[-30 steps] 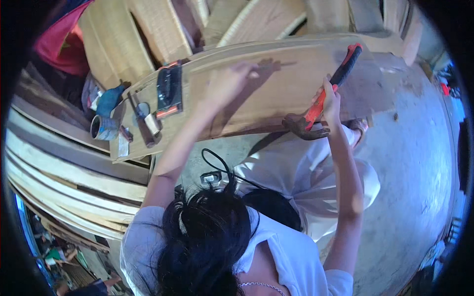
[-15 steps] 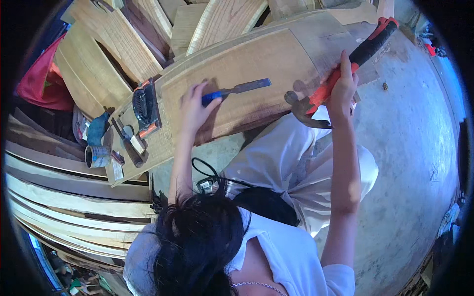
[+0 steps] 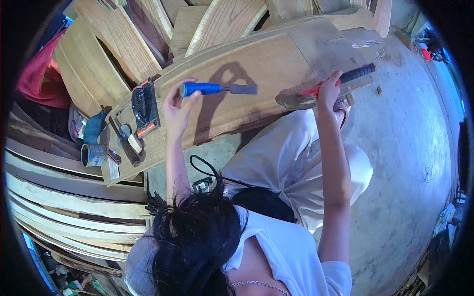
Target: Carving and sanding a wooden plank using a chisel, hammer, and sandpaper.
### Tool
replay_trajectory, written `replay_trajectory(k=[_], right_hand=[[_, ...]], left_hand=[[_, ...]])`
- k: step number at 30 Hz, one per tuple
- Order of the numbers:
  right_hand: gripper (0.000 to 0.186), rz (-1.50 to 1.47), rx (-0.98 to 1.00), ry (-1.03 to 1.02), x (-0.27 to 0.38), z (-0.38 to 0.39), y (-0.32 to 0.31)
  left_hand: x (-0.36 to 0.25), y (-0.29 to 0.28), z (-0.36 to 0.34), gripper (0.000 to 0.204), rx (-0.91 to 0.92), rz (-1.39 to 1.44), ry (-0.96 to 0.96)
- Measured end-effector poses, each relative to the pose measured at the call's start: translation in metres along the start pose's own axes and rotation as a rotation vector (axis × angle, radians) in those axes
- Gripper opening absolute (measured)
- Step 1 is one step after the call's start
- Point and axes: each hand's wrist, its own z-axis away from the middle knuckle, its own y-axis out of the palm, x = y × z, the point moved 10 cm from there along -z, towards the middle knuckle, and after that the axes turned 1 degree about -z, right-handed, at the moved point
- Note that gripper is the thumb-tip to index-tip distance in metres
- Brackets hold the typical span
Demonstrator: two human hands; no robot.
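A chisel (image 3: 210,88) with a blue handle and flat metal blade is pinched between thumb and fingers of my left hand (image 3: 177,107). It is held raised above the wide wooden board (image 3: 261,59), its blade pointing right and its shadow falling on the wood. My right hand (image 3: 327,94) is wrapped round the red shaft of a claw hammer (image 3: 356,74) with a black grip. The hammer's head, somewhat blurred, is over the right part of the board, apart from the chisel tip. Whether the head touches the wood I cannot tell.
Left on the board lie a black-and-orange tool (image 3: 145,108), perhaps a hand plane, and a dark-handled tool (image 3: 127,147). A can (image 3: 94,155) stands beside them. Stacked planks (image 3: 79,207) fill the left side; more boards (image 3: 222,24) lie behind. Concrete floor (image 3: 405,163) is at right.
My left hand has lifted the chisel off the board, and its handle has come up and left. My right hand has lowered the hammer, which now lies flatter, slightly further left.
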Motion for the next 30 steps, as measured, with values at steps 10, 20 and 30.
replay_trajectory(k=[10, 20, 30], right_hand=[[0.062, 0.033, 0.144, 0.200, -0.028, 0.001, 0.015], [0.042, 0.096, 0.407, 0.300, -0.014, 0.023, 0.021], [0.046, 1.130, 0.681, -0.763, 0.089, 0.066, 0.040]], left_hand=[[-0.018, 0.138, -0.018, 0.043, 0.351, -0.176, 0.021], [0.001, 0.151, -0.032, 0.034, 0.254, -0.345, 0.060], [-0.044, 0.115, -0.034, 0.027, 0.207, -0.354, 0.203]])
